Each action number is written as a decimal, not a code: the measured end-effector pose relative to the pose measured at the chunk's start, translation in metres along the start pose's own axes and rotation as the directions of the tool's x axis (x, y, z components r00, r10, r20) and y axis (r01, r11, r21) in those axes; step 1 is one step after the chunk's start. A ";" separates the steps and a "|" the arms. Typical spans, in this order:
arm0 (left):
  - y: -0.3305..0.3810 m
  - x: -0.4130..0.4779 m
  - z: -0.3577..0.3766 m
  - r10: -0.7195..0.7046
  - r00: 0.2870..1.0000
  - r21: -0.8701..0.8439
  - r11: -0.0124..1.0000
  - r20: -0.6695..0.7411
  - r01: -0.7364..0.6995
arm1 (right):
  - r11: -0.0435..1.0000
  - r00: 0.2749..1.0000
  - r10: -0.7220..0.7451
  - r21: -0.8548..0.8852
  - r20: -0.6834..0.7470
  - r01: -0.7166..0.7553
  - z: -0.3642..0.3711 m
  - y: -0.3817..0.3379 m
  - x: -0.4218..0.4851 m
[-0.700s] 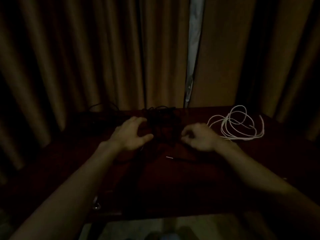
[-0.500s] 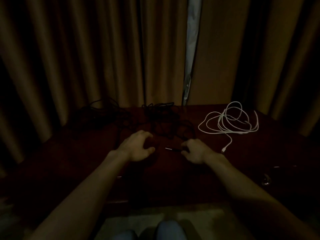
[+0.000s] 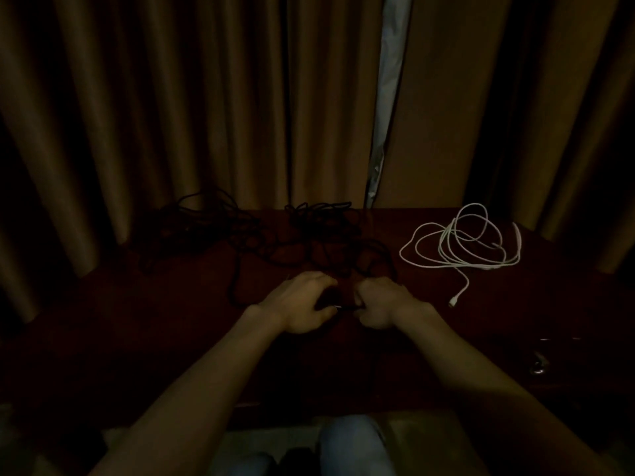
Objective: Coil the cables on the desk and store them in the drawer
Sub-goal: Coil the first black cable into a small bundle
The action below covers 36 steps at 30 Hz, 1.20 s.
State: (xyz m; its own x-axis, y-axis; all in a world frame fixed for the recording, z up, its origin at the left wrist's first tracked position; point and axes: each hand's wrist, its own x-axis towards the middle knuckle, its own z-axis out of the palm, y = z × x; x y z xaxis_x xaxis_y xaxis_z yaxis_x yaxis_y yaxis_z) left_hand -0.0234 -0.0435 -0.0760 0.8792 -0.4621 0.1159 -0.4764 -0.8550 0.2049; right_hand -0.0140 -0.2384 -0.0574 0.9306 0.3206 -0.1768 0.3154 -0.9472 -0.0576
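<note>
Dark wooden desk against brown curtains, dimly lit; white cable looped loosely at its back right corner, plug end trailing toward the front edge. Tangled black cable at back centre, one end lying left-right between the hands; right hand curled round it; left hand curled at its tip, grasp too dark to tell.

Both bare forearms reach forward over the middle of the table, left hand palm-down with fingers curled, right hand fisted just beside it, pinching a black cable end
</note>
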 end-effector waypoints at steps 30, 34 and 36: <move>-0.060 0.031 -0.012 -0.613 0.788 -0.987 0.150 -0.051 0.052 | 0.355 0.806 0.053 0.765 -0.590 0.537 -0.005 -0.090 0.099; -0.079 0.034 -0.005 -0.571 0.815 -0.992 0.000 -0.101 -0.123 | 0.521 0.798 -0.064 0.662 -0.599 0.539 0.013 -0.107 0.126; -0.087 0.033 -0.002 -0.621 0.772 -0.991 0.099 -0.134 -0.092 | 0.559 0.796 -0.172 0.608 -0.581 0.564 0.022 -0.115 0.132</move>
State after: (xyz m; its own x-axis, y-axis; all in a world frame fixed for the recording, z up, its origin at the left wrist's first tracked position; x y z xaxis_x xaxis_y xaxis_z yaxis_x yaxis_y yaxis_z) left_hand 0.0475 0.0163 -0.0886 0.9742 0.2057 0.0925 -0.1327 0.1908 0.9726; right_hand 0.0685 -0.0871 -0.0956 0.7942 0.4188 0.4402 0.5885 -0.3498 -0.7289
